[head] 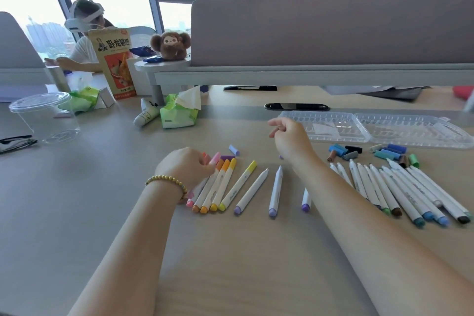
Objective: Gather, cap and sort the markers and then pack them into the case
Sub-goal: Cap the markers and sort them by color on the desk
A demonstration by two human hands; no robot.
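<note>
On table (pixel 102 200), four capped markers (pixel 218 185), left hand (pixel 184 167)

We can read large dark Chinese characters, 卧龙锅巴, on the tall paper snack bag (pixel 113 61) standing at the left of the desk. The white tube (pixel 146 116) lying by the tissue pack bears dark letters, and the markers (pixel 214 191) carry small grey print, both too small for us to read.
</note>
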